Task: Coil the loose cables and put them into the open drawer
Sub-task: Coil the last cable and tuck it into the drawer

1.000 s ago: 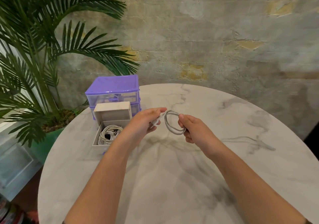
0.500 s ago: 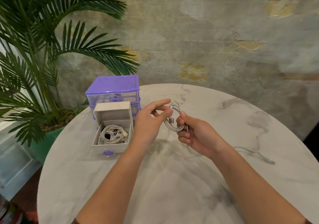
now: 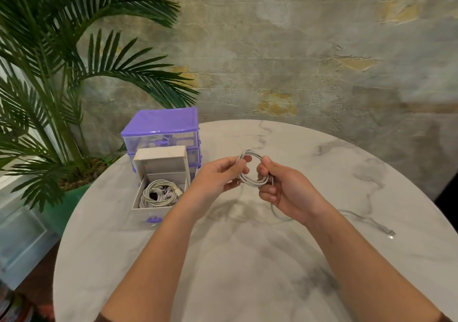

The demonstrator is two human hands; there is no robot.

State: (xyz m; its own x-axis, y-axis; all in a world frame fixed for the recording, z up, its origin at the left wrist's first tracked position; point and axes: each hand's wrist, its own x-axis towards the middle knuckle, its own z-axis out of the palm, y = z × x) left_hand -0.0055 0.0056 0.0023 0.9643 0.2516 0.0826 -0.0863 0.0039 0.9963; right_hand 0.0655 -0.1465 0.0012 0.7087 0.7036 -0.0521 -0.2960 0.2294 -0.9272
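Coiling in progress, roughly mid-cable. Grey cable (image 3: pixel 252 170) is held up over the middle of the round marble table (image 3: pixel 247 272), a few loops already formed into a small ring. Right hand (image 3: pixel 285 192) has its fingers curled round the right side of the ring, clamping the loops together. Left hand (image 3: pixel 220 175) pinches the left side of the ring between thumb and fingertips, looks like it is feeding the next turn.

Not done on this cable: a loose tail (image 3: pixel 359 219) drops from under the right hand and trails flat across the table toward its right edge, ending in a plug (image 3: pixel 390 232) just short of that edge. My read: a few more wraps needed to take that up.

Done so far: the open drawer (image 3: pixel 158 212), pulled out near the table's left edge in front of the purple drawer unit (image 3: pixel 161 128), already has a bundle of coiled cables (image 3: pixel 158 192) in it. Can't tell how many cables that bundle is. There still looks to be room on top.

Left: finish winding the tail, carry the coil left, drop it in the drawer. No other loose cables visible on the table, so this is likely the last one. Drawer-closing isn't in the task.
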